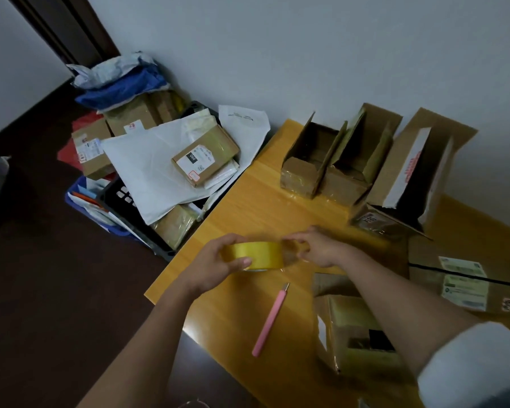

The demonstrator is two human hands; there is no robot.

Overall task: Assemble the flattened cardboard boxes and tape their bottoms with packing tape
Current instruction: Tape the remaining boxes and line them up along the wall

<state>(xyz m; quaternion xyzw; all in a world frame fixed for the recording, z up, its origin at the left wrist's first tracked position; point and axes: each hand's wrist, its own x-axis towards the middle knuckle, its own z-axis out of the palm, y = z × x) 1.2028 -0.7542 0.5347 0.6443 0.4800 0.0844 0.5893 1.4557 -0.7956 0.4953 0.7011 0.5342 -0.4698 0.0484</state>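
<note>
- Fingers (233,240) of the left hand (215,260) curl around the tape roll (255,256).
- Right hand (315,247), at 3 o'clock of the roll, pinches the blurred tape end.
- Box (357,334) partly hidden under the right forearm.

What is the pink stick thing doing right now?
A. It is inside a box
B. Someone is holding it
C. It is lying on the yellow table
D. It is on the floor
C. The pink cutter lies flat on the table, while the left hand and right hand are both busy with the tape roll.
</note>
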